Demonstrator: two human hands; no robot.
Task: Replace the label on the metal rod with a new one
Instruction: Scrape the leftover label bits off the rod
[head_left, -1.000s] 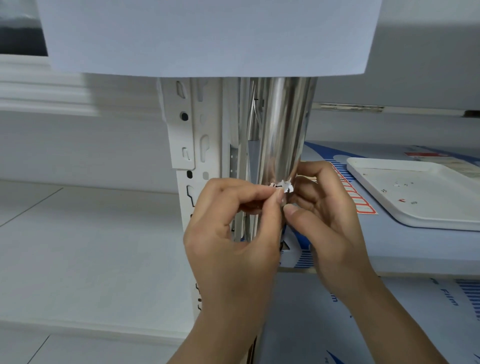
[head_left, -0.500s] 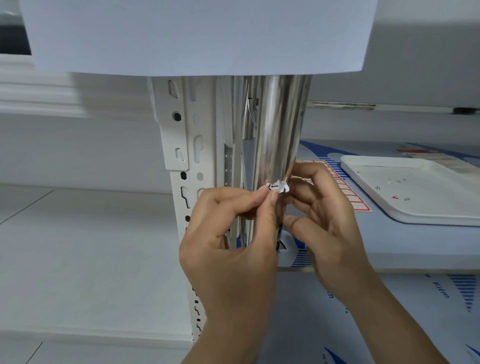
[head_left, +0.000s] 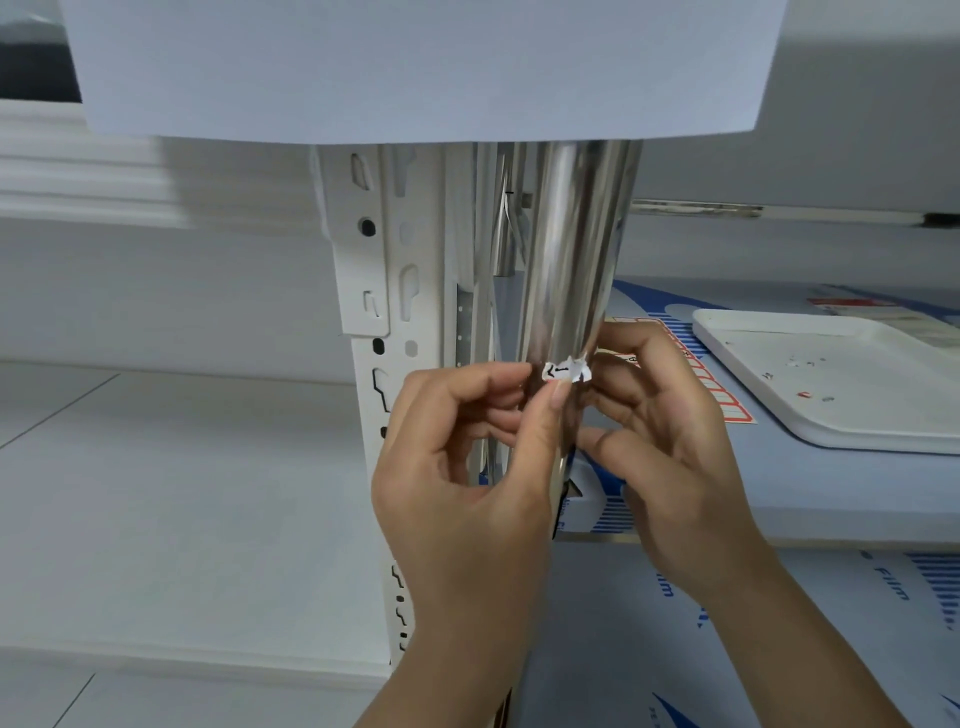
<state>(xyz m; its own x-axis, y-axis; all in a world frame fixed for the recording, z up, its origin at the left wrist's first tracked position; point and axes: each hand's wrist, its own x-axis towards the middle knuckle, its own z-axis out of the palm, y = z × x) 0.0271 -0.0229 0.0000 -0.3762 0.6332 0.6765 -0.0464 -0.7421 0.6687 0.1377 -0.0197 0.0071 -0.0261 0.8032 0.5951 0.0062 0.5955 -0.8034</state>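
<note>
A shiny metal rod (head_left: 571, 249) stands upright at the centre, its top hidden behind a white sheet of paper. A small torn white label scrap (head_left: 565, 371) with black marks sticks out from the rod's front. My left hand (head_left: 467, 467) pinches that scrap between thumb and forefinger. My right hand (head_left: 670, 441) curls around the rod's right side, fingers bent against it just below the scrap. The lower rod is hidden behind both hands.
A white slotted shelf upright (head_left: 384, 291) stands just left of the rod. A white tray (head_left: 831, 384) with several tiny label bits lies on the blue-printed shelf board (head_left: 779, 493) at right. The white paper sheet (head_left: 415, 67) hangs across the top.
My left thumb and forefinger have slid up the rod to the scrap, which now shows more of its black marks. The right hand stays around the rod.
</note>
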